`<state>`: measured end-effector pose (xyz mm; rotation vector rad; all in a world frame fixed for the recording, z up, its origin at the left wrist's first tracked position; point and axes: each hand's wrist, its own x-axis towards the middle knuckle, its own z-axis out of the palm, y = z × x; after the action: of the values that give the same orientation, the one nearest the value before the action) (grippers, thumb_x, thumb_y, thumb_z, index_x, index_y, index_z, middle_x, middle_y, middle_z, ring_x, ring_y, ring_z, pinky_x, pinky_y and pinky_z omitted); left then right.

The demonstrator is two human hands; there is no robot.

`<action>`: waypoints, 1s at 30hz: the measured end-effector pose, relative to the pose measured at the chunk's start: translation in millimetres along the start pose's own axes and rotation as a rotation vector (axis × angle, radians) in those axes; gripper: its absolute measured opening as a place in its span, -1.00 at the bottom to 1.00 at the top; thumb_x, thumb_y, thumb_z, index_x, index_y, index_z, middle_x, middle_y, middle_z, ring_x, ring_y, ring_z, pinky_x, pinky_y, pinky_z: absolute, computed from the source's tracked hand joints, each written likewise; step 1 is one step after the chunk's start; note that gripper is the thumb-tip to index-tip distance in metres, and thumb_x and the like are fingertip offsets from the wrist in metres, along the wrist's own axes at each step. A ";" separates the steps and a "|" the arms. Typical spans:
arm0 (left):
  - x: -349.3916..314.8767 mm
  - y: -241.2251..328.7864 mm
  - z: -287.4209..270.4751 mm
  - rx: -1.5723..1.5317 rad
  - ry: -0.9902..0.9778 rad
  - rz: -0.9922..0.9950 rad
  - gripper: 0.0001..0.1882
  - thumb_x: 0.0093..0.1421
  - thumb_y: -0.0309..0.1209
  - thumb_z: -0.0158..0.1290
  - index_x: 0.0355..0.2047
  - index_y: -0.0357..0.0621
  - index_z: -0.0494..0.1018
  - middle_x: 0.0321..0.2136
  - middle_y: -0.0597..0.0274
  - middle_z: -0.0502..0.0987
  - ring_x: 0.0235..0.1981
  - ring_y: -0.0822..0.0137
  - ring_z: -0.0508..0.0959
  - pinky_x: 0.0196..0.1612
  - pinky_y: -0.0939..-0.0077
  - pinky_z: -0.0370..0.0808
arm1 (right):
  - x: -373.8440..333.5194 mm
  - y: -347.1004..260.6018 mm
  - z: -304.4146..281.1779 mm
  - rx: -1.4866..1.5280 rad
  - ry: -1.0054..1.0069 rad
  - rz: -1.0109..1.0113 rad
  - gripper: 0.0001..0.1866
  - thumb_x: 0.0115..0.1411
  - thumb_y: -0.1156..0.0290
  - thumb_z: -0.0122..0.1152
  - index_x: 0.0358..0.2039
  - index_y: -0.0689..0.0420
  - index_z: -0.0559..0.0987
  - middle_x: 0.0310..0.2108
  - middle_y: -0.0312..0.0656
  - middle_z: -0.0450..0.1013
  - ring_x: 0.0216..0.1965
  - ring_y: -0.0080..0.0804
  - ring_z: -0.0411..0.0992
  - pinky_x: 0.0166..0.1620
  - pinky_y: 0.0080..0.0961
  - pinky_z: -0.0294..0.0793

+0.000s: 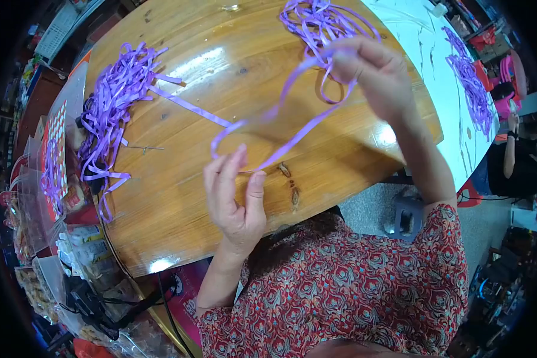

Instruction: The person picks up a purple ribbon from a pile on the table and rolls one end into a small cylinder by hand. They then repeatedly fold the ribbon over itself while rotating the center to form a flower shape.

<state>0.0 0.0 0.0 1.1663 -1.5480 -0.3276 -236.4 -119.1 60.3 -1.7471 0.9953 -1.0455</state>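
"How's the ribbon held?"
"It loops above the counter. My right hand pinches it, between one and two o'clock from my left hand, whose thumb and fingers stand apart; I can't tell whether they grip."
"How will it handle?"
"Likely light, limp, slippery; I'd pinch it flat near an end."

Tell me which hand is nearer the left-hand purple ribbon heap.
Left. The left hand is below and right of the ribbon heap; the right hand is farther off to its right.
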 end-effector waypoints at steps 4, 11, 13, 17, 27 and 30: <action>0.6 11.5 2.0 -0.065 -0.102 -0.030 -0.70 0.04 -0.57 0.09 -0.16 -0.30 0.44 -0.37 0.12 0.42 -0.37 0.28 0.44 -0.26 0.53 0.39 | 43.9 2.1 -75.3 0.040 0.338 -0.168 -0.80 0.12 0.40 0.16 -0.30 0.26 0.52 -0.47 -0.30 0.44 -0.44 -0.63 0.35 -0.35 -0.71 0.30; -2.8 1.0 -9.7 -0.047 -0.101 -0.029 -0.77 0.03 -0.61 0.08 -0.25 -0.30 0.48 -0.42 0.12 0.44 -0.42 0.32 0.46 -0.35 0.58 0.40 | 104.6 21.7 -77.2 -0.781 0.545 -0.327 -0.62 0.08 0.28 0.17 -0.15 0.28 0.50 -0.30 -0.14 0.51 -0.21 -0.36 0.46 -0.14 -0.46 0.40; 1.8 5.4 -3.3 -0.034 -0.081 -0.017 -0.80 0.03 -0.61 0.09 -0.28 -0.29 0.49 -0.45 0.13 0.45 -0.45 0.35 0.45 -0.41 0.57 0.39 | 102.2 31.1 -65.4 -0.874 0.595 -0.435 -0.62 0.09 0.30 0.17 -0.14 0.28 0.49 -0.29 -0.12 0.51 -0.18 -0.31 0.46 -0.12 -0.42 0.41; -1.0 -2.2 -5.4 -0.071 -0.111 0.037 -0.80 -0.04 -0.58 0.14 -0.33 -0.27 0.49 -0.50 0.14 0.44 -0.52 0.25 0.44 -0.48 0.47 0.36 | 87.7 42.5 5.9 -0.536 0.247 -0.293 -0.82 0.09 0.48 0.18 -0.27 0.24 0.54 -0.35 -0.22 0.50 -0.29 -0.52 0.43 -0.23 -0.59 0.40; 5.5 2.0 -13.7 -0.105 0.034 0.079 -0.88 -0.07 -0.53 0.17 -0.47 -0.24 0.49 -0.55 0.17 0.45 -0.54 0.25 0.44 -0.47 0.47 0.37 | 138.5 14.5 186.2 -0.442 -0.348 -0.751 -0.86 0.02 0.50 0.20 -0.36 0.20 0.56 -0.39 -0.14 0.49 -0.34 -0.27 0.47 -0.29 -0.44 0.45; 4.4 1.2 -14.2 -0.145 0.020 0.070 -0.89 -0.07 -0.50 0.18 -0.51 -0.22 0.49 -0.58 0.20 0.44 -0.55 0.25 0.44 -0.47 0.45 0.36 | 170.1 15.2 225.5 -0.443 -0.254 -0.851 -0.89 0.01 0.50 0.20 -0.40 0.20 0.56 -0.42 -0.16 0.49 -0.37 -0.25 0.46 -0.31 -0.41 0.45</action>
<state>12.2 2.3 8.3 0.9980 -1.5179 -0.3735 25.1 -220.2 22.4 -2.7089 0.3005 -1.0943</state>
